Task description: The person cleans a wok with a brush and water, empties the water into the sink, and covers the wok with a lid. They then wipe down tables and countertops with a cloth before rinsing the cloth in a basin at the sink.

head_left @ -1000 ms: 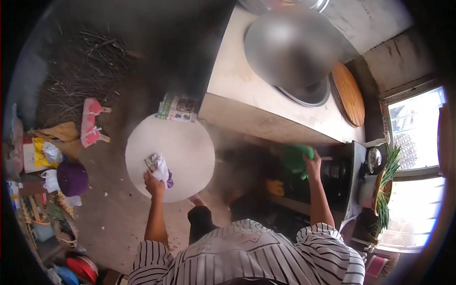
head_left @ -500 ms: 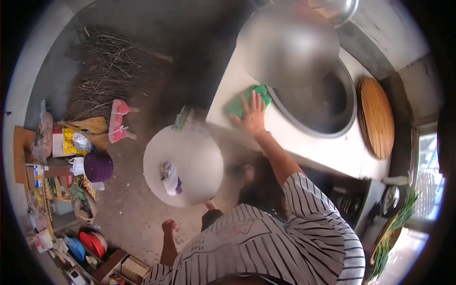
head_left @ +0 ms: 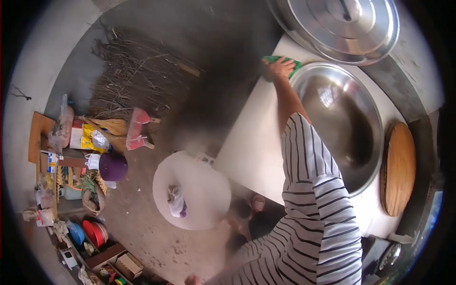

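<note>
- In the head view, the person's right hand (head_left: 280, 69) lay on a green cloth (head_left: 297, 65), fingers loosely spread over it rather than clenched.
- That cloth was on the pale counter (head_left: 254, 142), by its far edge and just beside the rim of the big metal pan (head_left: 332, 118).
- From where I stood, wiping seemed under way, not finished, with the cloth and palm at the counter. I couldn't tell which stretches had been wiped, nor whether the strip around the pan had been done.
- The left hand (head_left: 193, 279) showed only as a blur low down, away from the counter; I couldn't tell whether it gripped anything.
- A shiny lid (head_left: 327, 28) sat past the pan's far side, and a round wooden board (head_left: 400, 166) lay beside the pan.
- A crumpled white cloth (head_left: 175, 202) lay untouched on the round table (head_left: 209, 204).
</note>
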The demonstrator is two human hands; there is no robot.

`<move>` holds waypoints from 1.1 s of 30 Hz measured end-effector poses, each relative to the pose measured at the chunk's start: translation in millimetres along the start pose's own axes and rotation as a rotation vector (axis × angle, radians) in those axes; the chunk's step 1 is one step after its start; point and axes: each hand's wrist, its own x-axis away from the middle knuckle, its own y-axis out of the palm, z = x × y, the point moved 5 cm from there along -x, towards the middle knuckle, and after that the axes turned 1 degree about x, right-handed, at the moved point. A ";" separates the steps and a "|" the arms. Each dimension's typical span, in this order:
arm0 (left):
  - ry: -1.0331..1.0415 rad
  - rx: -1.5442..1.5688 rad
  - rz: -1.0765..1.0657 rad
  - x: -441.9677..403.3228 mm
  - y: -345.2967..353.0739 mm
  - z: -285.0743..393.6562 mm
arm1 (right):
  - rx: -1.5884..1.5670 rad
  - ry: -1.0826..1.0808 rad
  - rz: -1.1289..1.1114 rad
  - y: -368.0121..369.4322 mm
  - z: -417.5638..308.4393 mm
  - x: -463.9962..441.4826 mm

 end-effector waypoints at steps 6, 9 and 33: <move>-0.208 0.071 0.023 11.5 18.0 -27.6 | 0.036 -0.112 0.044 8.0 -7.5 37.9; -0.098 0.141 -0.023 -29.7 15.5 -7.9 | 0.011 -0.209 0.006 7.7 -20.0 114.4; 0.168 -0.594 -0.412 -128.8 -18.8 178.5 | -0.021 -0.290 0.247 -159.8 420.5 399.6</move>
